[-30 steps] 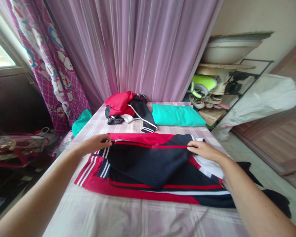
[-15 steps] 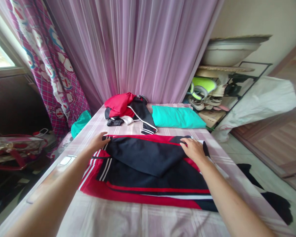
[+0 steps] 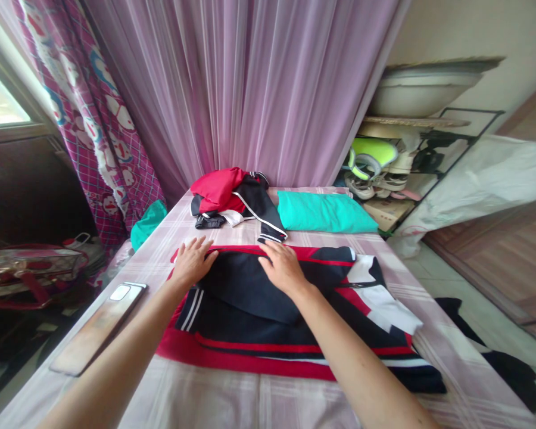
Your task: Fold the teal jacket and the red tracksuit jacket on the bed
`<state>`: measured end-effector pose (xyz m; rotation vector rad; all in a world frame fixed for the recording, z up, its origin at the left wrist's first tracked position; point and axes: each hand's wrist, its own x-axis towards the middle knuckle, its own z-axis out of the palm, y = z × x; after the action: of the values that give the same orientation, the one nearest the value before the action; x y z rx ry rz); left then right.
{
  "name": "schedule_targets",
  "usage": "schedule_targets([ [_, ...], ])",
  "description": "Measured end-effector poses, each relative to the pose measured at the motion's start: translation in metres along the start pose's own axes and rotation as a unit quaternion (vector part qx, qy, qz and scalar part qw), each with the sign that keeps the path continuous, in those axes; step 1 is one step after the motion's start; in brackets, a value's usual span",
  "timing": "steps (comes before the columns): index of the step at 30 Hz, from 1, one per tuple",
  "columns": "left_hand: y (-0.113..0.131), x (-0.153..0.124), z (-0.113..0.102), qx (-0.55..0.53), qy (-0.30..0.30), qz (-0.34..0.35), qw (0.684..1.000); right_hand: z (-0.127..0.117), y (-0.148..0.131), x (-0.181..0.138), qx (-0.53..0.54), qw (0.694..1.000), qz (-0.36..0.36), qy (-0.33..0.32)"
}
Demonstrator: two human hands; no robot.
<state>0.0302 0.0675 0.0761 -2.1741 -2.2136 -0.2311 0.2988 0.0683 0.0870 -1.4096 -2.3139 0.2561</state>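
A black, red and white track jacket [image 3: 259, 292] lies in front of me on a plaid-covered table, its sleeves folded across the body. Toward its far left end, my left hand [image 3: 193, 260] rests on the cloth with fingers spread. My right hand [image 3: 282, 265] lies near the middle of the far edge, fingers stretched out on the black sleeve. The white-striped cuff [image 3: 191, 310] points left, and the white collar part [image 3: 384, 301] shows at the right.
A crumpled red and black garment [image 3: 232, 196] and a folded turquoise cloth [image 3: 326, 211] lie at the table's far end. A phone [image 3: 99, 330] sits near the left edge. Beyond the right side stands a shoe rack [image 3: 429, 179] beside a white plastic bag [image 3: 477, 185].
My right hand has moved left from the jacket's right shoulder to its middle. My left hand has shifted slightly right, off the cuff, and its fingers have spread.
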Motion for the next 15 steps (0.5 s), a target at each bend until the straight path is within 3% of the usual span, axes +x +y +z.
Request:
schedule_targets([
  [3,0.025,-0.003,0.017,0.015,-0.044,0.008,0.999,0.020,-0.021,0.010,-0.010,0.998,-0.010,-0.064],
  [5,0.032,-0.006,0.026,0.019,-0.048,0.013,0.999,0.032,-0.018,0.011,-0.026,0.994,0.021,-0.108],
  [9,0.030,-0.008,0.030,0.019,-0.047,0.011,0.999,0.040,0.014,0.004,-0.054,0.987,0.079,-0.132],
  [15,0.027,-0.007,0.029,0.000,-0.031,0.015,0.999,0.012,0.082,-0.018,-0.106,0.966,0.197,-0.133],
])
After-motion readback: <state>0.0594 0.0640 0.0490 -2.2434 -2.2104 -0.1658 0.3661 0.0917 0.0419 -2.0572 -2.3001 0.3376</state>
